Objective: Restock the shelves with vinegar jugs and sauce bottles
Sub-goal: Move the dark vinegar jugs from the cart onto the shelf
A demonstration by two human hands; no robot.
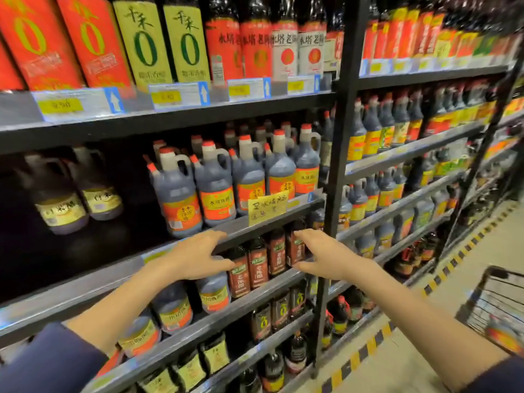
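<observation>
Navy sleeve [51, 361] nearest. Your L hand [195, 256] & R hand [326, 256] are spread, holding nothing. Upright sauce bottles [256, 268] stand below the yellow sign [268, 207], btwn both hands; R looks nearer.

Vinegar jugs [215, 191] of dark liquid, with red caps, loop handles and orange-and-yellow labels, stand upright in close rows at the right end of the middle shelf [85, 282], the foremost at its front edge. On the shelf below, slim dark sauce bottles [258, 268] with red-brown labels stand upright in a row along the front edge, near the right end.
</observation>
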